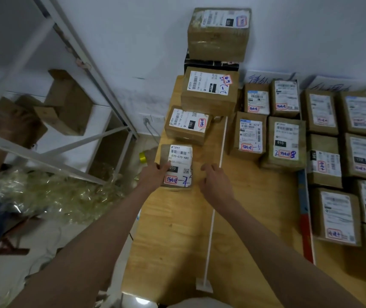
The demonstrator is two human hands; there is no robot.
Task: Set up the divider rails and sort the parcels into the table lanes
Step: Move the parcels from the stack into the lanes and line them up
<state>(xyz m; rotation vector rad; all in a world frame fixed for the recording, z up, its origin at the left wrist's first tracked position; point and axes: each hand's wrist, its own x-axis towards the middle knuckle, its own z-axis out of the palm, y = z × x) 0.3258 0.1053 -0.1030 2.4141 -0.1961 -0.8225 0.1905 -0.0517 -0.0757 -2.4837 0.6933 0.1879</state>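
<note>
Brown cardboard parcel [176, 166] marked 070 lies flat in leftmost lane of wooden worktop [244, 207], near its left edge. Left hand [155, 174] grasps parcel's left side, thumb on label. Right hand [215, 181] released, fingers loosely curled, apparently just off parcel's right edge. White divider rail [213, 210] runs just right of it; more parcels beyond.

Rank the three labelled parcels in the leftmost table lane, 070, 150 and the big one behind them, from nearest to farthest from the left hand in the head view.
1. Parcel 070: under the left hand, which grips its near-left edge.
2. Parcel 150: next up the lane, just beyond.
3. Big parcel: farthest, near the wall, left of the white divider rail.
</note>
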